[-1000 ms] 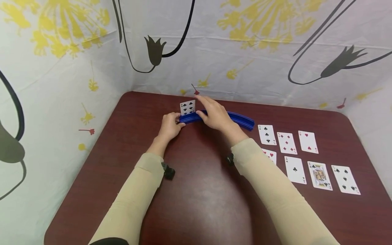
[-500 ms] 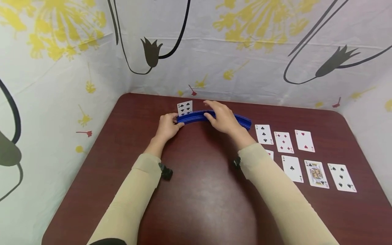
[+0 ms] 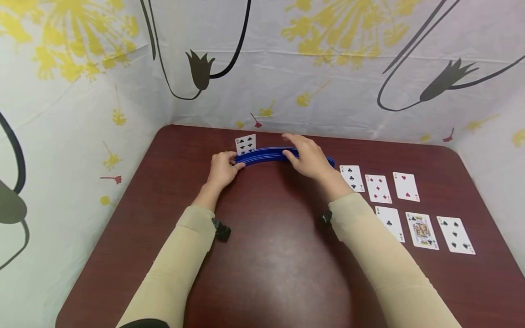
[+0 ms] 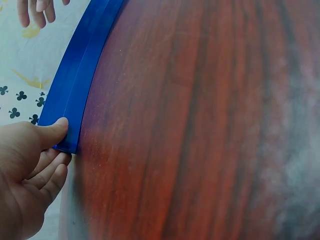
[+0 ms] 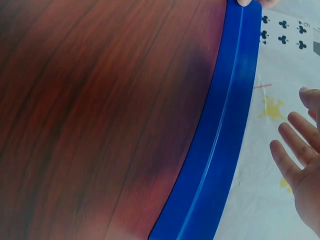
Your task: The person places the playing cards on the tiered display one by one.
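A curved blue card holder (image 3: 266, 156) stands near the back of the table. Upright in its left end is the six of clubs (image 3: 246, 144), its lower edge hidden in the holder. My left hand (image 3: 223, 169) grips that end; in the left wrist view the thumb (image 4: 59, 131) lies on the front face and the fingers curl beneath. Over the right half of the holder hovers my right hand (image 3: 308, 157), fingers spread and nothing held. The right wrist view shows that hand (image 5: 302, 165) behind the holder, its fingers apart from it.
Face-up cards lie in two rows on the right of the table: three of clubs (image 3: 352, 178), five of diamonds (image 3: 378, 188), two of hearts (image 3: 406, 186), ace of clubs (image 3: 389, 223), king of clubs (image 3: 422, 230) and five of spades (image 3: 455, 234). A patterned cloth (image 3: 262, 54) hangs behind.
My right hand has moved away from the six of clubs, rightward along the holder. The left hand keeps its grip on the left end. The right sleeve now covers a heart card.
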A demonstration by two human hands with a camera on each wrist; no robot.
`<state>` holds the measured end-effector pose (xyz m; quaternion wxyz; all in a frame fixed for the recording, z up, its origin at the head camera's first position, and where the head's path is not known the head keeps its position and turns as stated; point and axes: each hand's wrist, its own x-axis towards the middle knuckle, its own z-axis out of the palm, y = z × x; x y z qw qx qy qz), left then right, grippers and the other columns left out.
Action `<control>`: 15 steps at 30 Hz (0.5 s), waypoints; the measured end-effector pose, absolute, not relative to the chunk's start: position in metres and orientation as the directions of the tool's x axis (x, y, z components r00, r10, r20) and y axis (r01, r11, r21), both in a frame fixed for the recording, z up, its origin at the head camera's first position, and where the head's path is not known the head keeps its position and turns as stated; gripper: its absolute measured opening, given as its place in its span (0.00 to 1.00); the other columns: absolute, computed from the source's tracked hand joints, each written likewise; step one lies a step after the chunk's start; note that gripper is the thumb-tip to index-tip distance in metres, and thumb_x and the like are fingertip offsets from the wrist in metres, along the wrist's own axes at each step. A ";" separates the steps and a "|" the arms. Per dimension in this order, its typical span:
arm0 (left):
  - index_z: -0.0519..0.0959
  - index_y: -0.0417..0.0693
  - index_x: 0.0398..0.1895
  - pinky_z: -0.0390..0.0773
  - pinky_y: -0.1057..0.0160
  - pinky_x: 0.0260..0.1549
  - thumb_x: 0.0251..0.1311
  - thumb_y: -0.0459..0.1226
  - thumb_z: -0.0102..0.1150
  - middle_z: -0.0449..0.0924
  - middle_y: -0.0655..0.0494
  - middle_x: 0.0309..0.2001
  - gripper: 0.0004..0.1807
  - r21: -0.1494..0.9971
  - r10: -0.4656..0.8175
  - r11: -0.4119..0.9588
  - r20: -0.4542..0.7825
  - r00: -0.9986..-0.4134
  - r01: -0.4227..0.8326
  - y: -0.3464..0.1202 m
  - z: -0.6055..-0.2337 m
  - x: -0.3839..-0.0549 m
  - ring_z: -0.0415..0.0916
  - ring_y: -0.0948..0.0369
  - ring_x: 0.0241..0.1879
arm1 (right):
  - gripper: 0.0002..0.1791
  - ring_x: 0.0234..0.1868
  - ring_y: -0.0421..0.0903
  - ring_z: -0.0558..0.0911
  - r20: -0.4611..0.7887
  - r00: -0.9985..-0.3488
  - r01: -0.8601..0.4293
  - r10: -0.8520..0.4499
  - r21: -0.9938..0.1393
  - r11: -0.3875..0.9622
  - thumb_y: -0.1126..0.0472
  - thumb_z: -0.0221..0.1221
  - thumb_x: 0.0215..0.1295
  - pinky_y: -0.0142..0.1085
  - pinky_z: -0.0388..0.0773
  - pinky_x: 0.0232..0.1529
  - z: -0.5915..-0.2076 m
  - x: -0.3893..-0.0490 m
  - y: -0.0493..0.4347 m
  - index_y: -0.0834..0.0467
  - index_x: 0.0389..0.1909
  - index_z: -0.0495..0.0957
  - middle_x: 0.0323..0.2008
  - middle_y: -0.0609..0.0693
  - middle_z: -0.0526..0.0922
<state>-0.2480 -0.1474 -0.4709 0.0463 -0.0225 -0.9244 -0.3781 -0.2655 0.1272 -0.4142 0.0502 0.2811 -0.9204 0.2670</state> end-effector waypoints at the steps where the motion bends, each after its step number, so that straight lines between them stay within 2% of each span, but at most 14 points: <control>1: 0.80 0.34 0.59 0.83 0.52 0.49 0.64 0.38 0.70 0.84 0.38 0.51 0.24 0.699 0.004 0.711 0.104 -0.995 0.076 -0.147 -0.471 -0.248 0.84 0.49 0.48 | 0.28 0.67 0.57 0.73 0.246 -0.837 -0.544 -0.489 -0.463 0.699 0.58 0.59 0.75 0.55 0.69 0.66 -0.413 -0.265 0.129 0.58 0.72 0.68 0.64 0.58 0.77; 15: 0.80 0.33 0.60 0.83 0.52 0.49 0.63 0.37 0.70 0.83 0.37 0.52 0.25 0.699 -0.003 0.712 0.105 -0.994 0.071 -0.146 -0.473 -0.246 0.84 0.49 0.48 | 0.26 0.65 0.57 0.75 0.279 -0.846 -0.534 -0.455 -0.454 0.713 0.60 0.60 0.74 0.55 0.70 0.65 -0.406 -0.256 0.154 0.60 0.70 0.71 0.62 0.59 0.79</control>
